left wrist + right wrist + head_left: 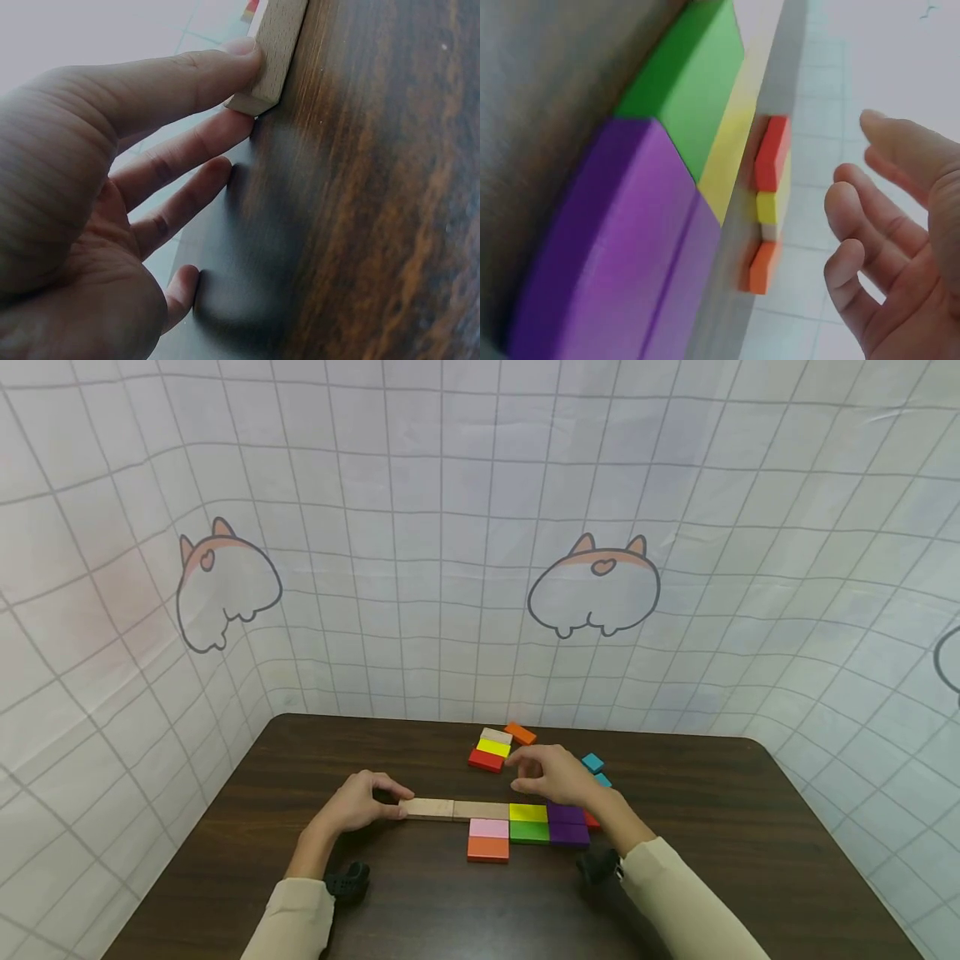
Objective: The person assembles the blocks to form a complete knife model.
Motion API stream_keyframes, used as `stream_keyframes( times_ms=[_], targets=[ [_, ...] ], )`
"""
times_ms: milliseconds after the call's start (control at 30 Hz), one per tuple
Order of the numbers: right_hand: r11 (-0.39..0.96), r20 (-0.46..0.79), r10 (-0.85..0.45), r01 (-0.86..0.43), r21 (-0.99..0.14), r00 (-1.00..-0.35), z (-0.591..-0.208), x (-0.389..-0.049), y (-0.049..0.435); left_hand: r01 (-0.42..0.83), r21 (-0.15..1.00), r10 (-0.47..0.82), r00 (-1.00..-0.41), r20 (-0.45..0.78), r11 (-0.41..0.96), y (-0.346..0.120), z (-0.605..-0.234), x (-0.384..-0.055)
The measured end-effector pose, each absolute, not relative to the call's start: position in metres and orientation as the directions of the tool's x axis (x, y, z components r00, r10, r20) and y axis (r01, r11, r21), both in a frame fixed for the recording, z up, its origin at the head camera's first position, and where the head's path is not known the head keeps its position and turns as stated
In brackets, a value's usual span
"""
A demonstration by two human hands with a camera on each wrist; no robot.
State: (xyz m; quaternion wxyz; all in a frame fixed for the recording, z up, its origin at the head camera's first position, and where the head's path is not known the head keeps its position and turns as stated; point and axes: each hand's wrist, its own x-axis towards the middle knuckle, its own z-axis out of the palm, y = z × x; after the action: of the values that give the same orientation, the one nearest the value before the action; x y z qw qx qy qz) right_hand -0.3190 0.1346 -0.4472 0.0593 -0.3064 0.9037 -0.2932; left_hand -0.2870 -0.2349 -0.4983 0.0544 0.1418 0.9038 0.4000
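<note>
Counter (420, 914) of dark wood across the lower frame; left of centre, the left hand (356, 802) pinches the left end of a pale wooden block (429, 809), other fingers spread; right of centre, the right hand (558, 775) hangs loosely curved, thumb and fingertips apart, just beside a red block (486, 761), above a green block (529, 833).

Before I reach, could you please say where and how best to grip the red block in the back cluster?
Probably pinch the red block by its short ends, from above: it lies flat, and the yellow block close behind leaves little finger room along its far long side.
</note>
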Motion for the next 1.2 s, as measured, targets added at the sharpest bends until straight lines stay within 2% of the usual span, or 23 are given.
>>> stream_keyframes(
  times_ms=[400,567,867,1200],
  targets=[
    [0.658,-0.008,-0.580,-0.462,-0.595,-0.815,-0.455,-0.360,0.116,0.232,0.740,0.319,-0.947,0.024,0.631,-0.237,-0.497,-0.286],
    [0.679,-0.032,-0.545,-0.418,-0.604,-0.838,-0.464,-0.370,0.108,0.242,0.736,0.327,-0.945,0.030,0.632,-0.238,-0.497,-0.286],
    [0.754,-0.032,-0.476,-0.390,-0.528,-0.879,-0.471,-0.379,0.091,0.228,0.742,0.314,-0.949,0.025,0.630,-0.236,-0.498,-0.286],
    [0.754,-0.046,-0.497,-0.405,-0.517,-0.866,-0.475,-0.377,0.089,0.244,0.738,0.326,-0.945,0.034,0.630,-0.237,-0.498,-0.286]
  ],
)
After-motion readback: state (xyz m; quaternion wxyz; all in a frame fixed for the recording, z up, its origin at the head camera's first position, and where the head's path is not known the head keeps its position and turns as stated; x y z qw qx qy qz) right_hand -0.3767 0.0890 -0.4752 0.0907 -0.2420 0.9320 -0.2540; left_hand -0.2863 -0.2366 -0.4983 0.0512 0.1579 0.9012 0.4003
